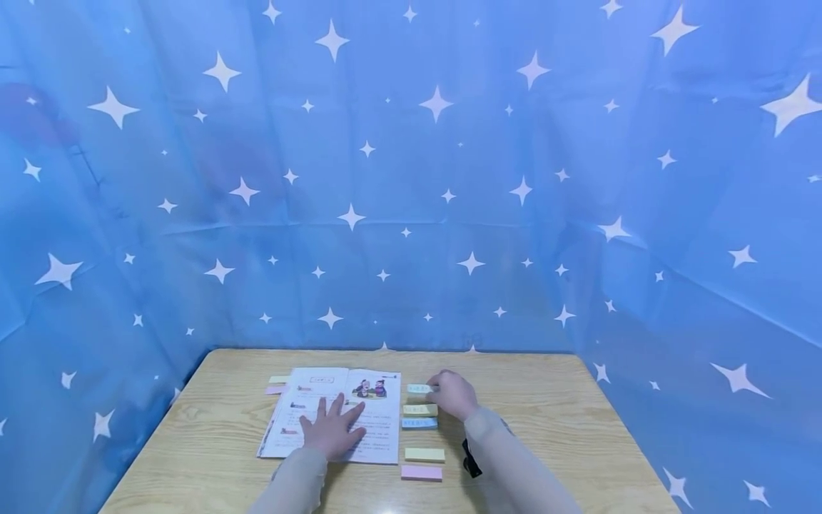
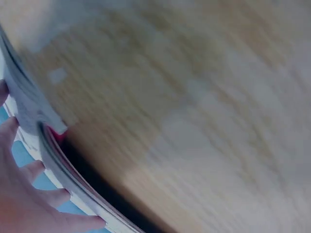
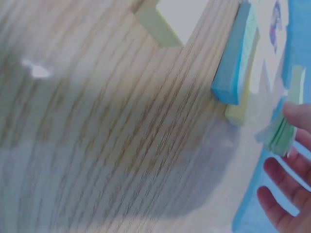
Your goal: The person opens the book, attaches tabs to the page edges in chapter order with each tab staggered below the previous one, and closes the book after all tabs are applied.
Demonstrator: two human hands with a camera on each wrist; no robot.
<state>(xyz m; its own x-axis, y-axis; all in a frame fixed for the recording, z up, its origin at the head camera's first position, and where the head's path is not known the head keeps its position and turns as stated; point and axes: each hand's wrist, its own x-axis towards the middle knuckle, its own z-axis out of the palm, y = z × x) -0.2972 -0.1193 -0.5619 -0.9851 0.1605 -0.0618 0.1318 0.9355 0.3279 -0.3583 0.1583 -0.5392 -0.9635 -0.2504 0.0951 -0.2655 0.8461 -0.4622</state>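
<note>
An open book [image 1: 379, 442] with printed text and a cartoon picture lies on the wooden table. My left hand [image 1: 332, 430] rests flat on its pages with the fingers spread; in the left wrist view the fingers [image 2: 53, 196] reach over the page edges. My right hand [image 1: 454, 395] is at the pale green sticky-note pad [image 1: 419, 389], just right of the book. In the right wrist view the thumb and fingers pinch this pad [image 3: 283, 128], and its sheets look fanned at one end. Nearer me lie a yellow pad [image 1: 420, 410] and a blue pad [image 1: 419, 424], both with handwriting.
Another yellow pad [image 1: 424, 455] and a pink pad [image 1: 421, 473] lie nearer me. Sticky tabs [image 1: 277, 384] stick out from the book's left edge. A black object [image 1: 472, 462] shows by my right sleeve. A blue starred curtain [image 1: 411, 178] hangs behind the table [image 1: 546, 385].
</note>
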